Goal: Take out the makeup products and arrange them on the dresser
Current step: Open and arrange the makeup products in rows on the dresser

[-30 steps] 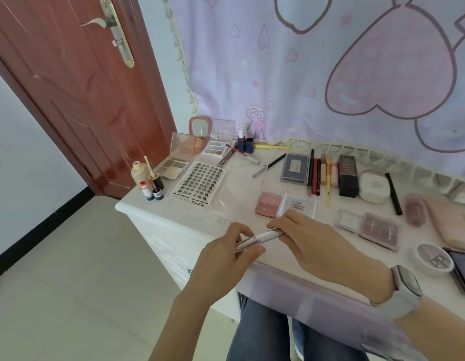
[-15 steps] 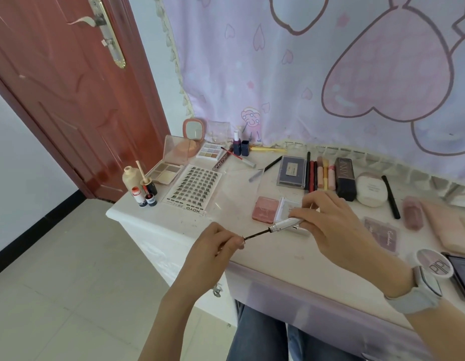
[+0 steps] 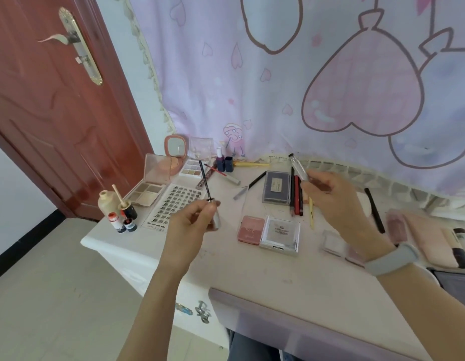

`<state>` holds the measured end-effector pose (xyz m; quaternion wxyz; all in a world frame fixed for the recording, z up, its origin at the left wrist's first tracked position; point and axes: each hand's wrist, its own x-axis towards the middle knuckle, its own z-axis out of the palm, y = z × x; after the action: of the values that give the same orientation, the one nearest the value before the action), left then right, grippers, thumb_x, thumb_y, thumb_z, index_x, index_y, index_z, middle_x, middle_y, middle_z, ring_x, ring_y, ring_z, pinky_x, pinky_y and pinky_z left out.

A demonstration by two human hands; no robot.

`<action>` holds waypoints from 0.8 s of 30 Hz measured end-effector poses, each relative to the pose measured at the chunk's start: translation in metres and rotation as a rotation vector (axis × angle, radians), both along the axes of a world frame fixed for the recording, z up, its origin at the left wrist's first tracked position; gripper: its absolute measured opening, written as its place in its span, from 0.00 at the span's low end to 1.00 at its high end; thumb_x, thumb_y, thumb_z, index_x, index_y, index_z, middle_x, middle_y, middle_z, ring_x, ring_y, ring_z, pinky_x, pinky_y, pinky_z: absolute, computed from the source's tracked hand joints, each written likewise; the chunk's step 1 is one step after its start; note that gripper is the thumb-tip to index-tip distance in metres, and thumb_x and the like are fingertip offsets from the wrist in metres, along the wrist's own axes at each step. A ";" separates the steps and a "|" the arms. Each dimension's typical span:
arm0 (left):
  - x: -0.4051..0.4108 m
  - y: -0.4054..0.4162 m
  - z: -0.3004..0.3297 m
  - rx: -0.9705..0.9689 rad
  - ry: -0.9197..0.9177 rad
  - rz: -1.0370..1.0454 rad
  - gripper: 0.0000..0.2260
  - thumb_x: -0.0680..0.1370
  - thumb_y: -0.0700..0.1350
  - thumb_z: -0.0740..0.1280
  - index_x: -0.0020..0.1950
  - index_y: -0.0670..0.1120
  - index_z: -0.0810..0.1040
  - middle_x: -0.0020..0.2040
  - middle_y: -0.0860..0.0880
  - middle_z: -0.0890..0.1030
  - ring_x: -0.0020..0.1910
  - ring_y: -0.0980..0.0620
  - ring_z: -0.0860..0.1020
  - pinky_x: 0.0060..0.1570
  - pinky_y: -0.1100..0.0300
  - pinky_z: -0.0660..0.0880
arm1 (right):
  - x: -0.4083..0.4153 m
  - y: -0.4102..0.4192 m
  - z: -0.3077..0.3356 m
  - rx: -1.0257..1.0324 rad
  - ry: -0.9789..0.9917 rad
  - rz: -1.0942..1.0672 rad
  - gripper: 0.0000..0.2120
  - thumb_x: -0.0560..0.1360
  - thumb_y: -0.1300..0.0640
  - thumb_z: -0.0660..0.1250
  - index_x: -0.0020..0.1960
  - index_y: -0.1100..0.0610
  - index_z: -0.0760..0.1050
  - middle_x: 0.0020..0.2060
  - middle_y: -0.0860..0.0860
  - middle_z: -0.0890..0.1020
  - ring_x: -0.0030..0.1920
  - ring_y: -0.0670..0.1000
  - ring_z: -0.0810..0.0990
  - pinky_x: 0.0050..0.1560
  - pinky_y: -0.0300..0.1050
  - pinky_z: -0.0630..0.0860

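Slim silver mascara, now pulled apart: left hand (image 3: 192, 220) pinches black-bristled wand (image 3: 206, 183); right hand (image 3: 327, 194) grips clear tube (image 3: 299, 169). Placement on white table (image 3: 291, 272) pending.

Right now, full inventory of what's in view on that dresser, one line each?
mascara wand: 1, black with silver cap, in left hand
mascara tube: 1, clear silver, in right hand
lash sheet: 1, white, left of centre
blush compact: 1, pink, centre
silver compact: 1, beside blush compact
grey palette: 1, behind the compacts
foundation bottle: 1, beige, left edge
dresser: 1, white
left hand: grips wand cap
right hand: grips tube, raised
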<state>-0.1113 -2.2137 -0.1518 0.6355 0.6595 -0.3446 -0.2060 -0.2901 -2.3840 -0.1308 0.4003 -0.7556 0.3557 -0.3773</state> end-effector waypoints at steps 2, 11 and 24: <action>0.009 -0.027 0.012 -0.013 -0.013 0.002 0.08 0.76 0.42 0.66 0.39 0.48 0.81 0.38 0.55 0.82 0.36 0.58 0.80 0.40 0.65 0.78 | 0.015 -0.012 0.004 0.052 -0.072 0.003 0.06 0.75 0.59 0.66 0.48 0.49 0.76 0.40 0.47 0.79 0.39 0.44 0.75 0.42 0.30 0.70; 0.066 -0.158 0.011 0.303 -0.294 0.046 0.04 0.71 0.43 0.71 0.45 0.45 0.82 0.40 0.48 0.82 0.40 0.53 0.79 0.46 0.60 0.74 | 0.098 -0.089 -0.017 0.019 0.156 0.096 0.05 0.75 0.58 0.66 0.50 0.54 0.77 0.42 0.46 0.79 0.45 0.48 0.78 0.49 0.41 0.72; 0.079 -0.207 -0.022 0.540 -0.519 0.027 0.08 0.74 0.48 0.68 0.50 0.49 0.82 0.48 0.51 0.83 0.49 0.51 0.79 0.50 0.56 0.75 | 0.152 -0.129 -0.067 -0.244 0.423 0.165 0.05 0.70 0.56 0.67 0.37 0.55 0.77 0.35 0.51 0.80 0.39 0.52 0.75 0.39 0.44 0.71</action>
<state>-0.0324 -2.4210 -0.1740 0.3330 0.8381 -0.4186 -0.1073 -0.1386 -2.5134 -0.1974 0.2525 -0.8867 0.3207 -0.2172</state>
